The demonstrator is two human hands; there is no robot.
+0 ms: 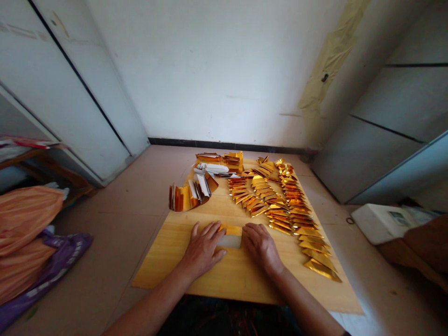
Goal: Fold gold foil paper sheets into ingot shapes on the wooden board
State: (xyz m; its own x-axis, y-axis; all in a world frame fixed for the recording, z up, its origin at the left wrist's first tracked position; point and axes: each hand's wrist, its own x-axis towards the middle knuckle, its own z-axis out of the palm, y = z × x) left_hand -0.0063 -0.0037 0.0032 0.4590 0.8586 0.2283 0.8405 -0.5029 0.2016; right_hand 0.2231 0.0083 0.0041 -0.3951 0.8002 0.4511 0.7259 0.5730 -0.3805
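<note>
A small sheet of gold foil paper lies on the wooden board between my hands, its gold upper strip folded over a pale underside. My left hand rests flat at the sheet's left end, fingers stretched out and fingertips on the folded strip, thumb apart below. At the right end, my right hand has its fingers bent and pressed together against the paper's edge; its thumb is hidden. Beyond my right hand, rows of folded gold paper pieces run along the board.
The wooden board rests low over a tiled floor. Curved stacks of unfolded gold sheets stand at its far left. Orange and purple bags lie at left, a white box at right. A white wall rises behind.
</note>
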